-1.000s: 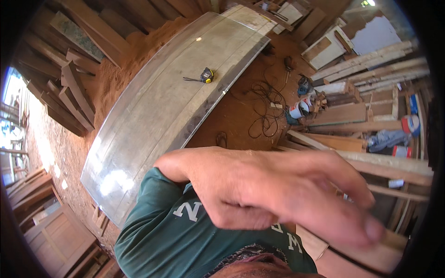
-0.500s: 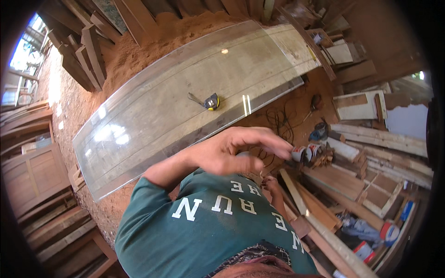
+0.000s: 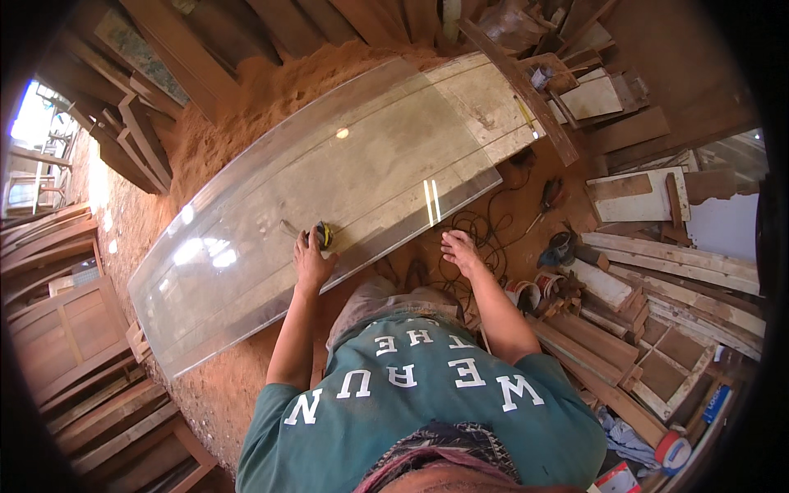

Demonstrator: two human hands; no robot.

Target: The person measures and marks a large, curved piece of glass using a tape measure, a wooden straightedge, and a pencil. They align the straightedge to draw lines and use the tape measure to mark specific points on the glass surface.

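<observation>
My left hand [image 3: 312, 260] has its fingers on a black-and-yellow tape measure [image 3: 325, 236], gripping it near the front edge of a large clear glass sheet [image 3: 370, 148]. The sheet lies on a long pale board [image 3: 460, 86], whose far right end shows beyond it. My right hand [image 3: 460, 251] is just past the front edge of the sheet, to the right of the tape, with its fingers loosely bent and apart and nothing visible in them.
Coiled cables [image 3: 477, 226] and a power tool [image 3: 559, 251] lie on the floor to the right, near buckets [image 3: 522, 292]. Stacked timber [image 3: 674, 263], old door panels [image 3: 66, 329] and leaning planks [image 3: 148, 135] surround me, with sawdust [image 3: 226, 131] behind the sheet.
My left hand has moved from close in front of my chest down onto the tape measure. My right hand has risen beside the sheet's edge.
</observation>
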